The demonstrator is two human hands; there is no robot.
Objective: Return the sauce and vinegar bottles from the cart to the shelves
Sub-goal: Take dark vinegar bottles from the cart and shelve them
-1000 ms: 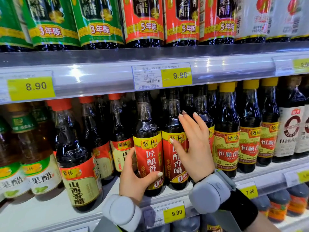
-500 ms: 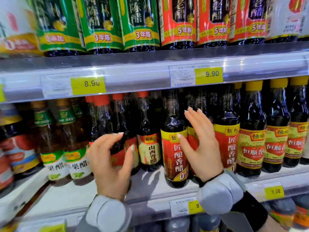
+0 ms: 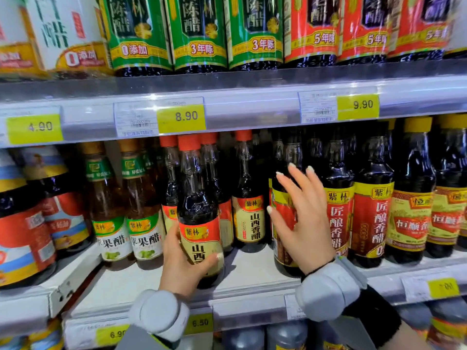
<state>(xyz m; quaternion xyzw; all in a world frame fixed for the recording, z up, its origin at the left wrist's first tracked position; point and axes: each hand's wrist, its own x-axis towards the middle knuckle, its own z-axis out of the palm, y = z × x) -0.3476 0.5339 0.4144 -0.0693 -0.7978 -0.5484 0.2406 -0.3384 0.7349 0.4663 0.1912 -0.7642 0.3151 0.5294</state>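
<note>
While the left hand (image 3: 185,258) wraps the lower body of an orange-capped vinegar bottle (image 3: 198,223) at the centre of the frame, its thumb lies across the label and the grip is closed around the glass. The bottle's base sits at or just above the front of the middle shelf (image 3: 252,271); whether it bears weight there cannot be told. The right hand (image 3: 302,221) is spread open, fingers splayed, holding nothing, its palm against a dark red-labelled bottle (image 3: 281,223) just right of centre.

The main risk is at the shelf's front edge. If the left hand lets go with the base only partly on the shelf, the tall, narrow-necked bottle could tip forward and fall. Pushing it back could also knock the same-brand bottles (image 3: 249,198) standing close behind and to its right, since the row is tightly packed. The right hand's flat push gives no hold, so a hard shove could rock the red-labelled bottle against its neighbours at the right of the frame.
</note>
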